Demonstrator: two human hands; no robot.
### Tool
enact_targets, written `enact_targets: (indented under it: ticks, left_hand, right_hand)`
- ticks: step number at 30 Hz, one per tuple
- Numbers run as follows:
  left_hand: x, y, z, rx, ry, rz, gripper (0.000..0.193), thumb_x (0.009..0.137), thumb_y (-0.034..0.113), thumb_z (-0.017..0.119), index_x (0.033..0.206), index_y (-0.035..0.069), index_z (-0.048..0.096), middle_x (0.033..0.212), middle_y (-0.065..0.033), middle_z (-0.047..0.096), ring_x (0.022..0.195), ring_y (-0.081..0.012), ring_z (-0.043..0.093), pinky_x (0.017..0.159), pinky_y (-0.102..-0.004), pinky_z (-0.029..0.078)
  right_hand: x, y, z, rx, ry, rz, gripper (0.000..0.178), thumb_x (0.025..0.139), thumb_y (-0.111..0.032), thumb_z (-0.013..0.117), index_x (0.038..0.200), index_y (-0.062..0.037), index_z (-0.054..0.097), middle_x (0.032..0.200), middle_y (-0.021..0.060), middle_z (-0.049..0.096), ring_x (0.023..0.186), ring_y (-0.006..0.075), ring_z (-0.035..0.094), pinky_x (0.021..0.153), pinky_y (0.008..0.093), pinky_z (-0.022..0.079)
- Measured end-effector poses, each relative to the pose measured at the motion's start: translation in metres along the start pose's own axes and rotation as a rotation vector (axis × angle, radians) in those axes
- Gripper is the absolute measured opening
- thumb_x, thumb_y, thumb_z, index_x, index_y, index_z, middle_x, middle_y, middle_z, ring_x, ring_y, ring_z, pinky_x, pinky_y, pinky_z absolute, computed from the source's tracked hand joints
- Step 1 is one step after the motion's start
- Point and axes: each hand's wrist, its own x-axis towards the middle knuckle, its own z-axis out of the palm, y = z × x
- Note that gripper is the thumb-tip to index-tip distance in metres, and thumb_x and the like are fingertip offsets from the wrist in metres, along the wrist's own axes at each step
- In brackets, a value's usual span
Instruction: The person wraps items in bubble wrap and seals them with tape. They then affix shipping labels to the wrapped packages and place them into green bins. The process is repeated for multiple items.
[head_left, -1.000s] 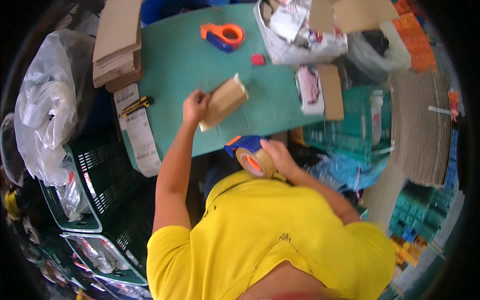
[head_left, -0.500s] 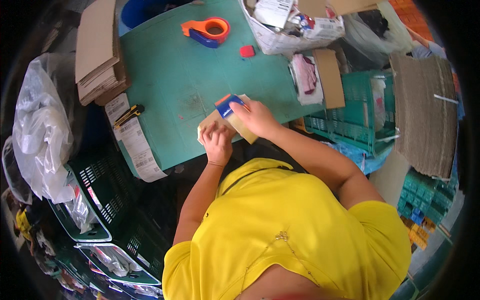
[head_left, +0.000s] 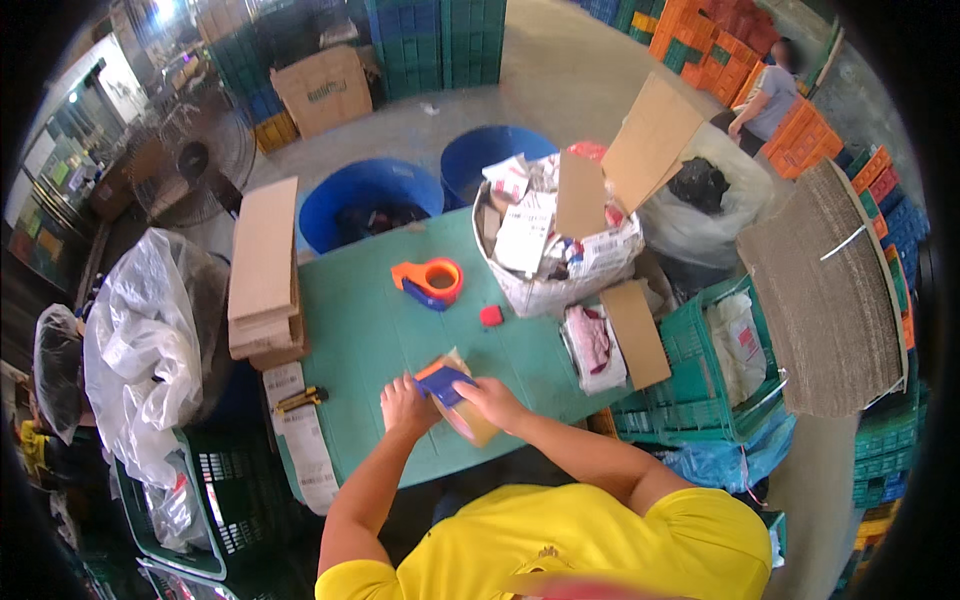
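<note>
At the near edge of the green table, my right hand [head_left: 492,404] grips a tape dispenser [head_left: 440,384] with a blue plate and a roll of tan tape. The dispenser lies over a small cardboard box [head_left: 453,358], mostly covered by it and my hands. My left hand [head_left: 405,406] is closed on the box's left side, close to the dispenser's blue end. Farther up the table rests a second tape dispenser [head_left: 430,283], orange and blue. A small red object [head_left: 491,316] lies to its right.
Flattened cardboard [head_left: 264,260] is stacked at the table's left, beside a yellow-black utility knife [head_left: 300,400] on a label strip [head_left: 305,440]. A white bin of scraps [head_left: 540,290] stands far right, near folded cloth [head_left: 592,340]. Green crates [head_left: 670,400] flank the right side.
The view has tilted up, bringing blue bins, a fan and a person in the background into sight. My left hand has shifted forward along the box, nearer the dispenser's blue end.
</note>
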Motion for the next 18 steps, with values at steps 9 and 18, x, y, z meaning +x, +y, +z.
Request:
enact_targets:
  ticks: [9, 18]
  left_hand:
    - [0.048, -0.065, 0.045, -0.504, -0.583, 0.070, 0.090, 0.045, 0.053, 0.089, 0.116, 0.004, 0.066, 0.108, -0.0173, 0.068, 0.102, -0.0356, 0.064, 0.089, -0.0443, 0.051]
    - [0.010, -0.081, -0.050, -0.254, 0.270, 0.264, 0.069, 0.068, 0.053, 0.080, 0.117, 0.008, 0.063, 0.115, -0.0146, 0.058, 0.116, -0.0336, 0.050, 0.100, -0.0494, 0.040]
  right_hand:
    - [-0.054, 0.006, -0.028, -0.532, -0.218, 0.159, 0.050, 0.094, -0.046, 0.057, 0.110, 0.0002, 0.066, 0.087, 0.0113, 0.070, 0.079, 0.0209, 0.066, 0.073, 0.0364, 0.051]
    - [-0.064, 0.032, -0.011, -1.402, 0.292, -0.144, 0.046, 0.082, -0.042, 0.067, 0.101, -0.0011, 0.058, 0.076, 0.0219, 0.066, 0.077, 0.0436, 0.063, 0.078, 0.0495, 0.048]
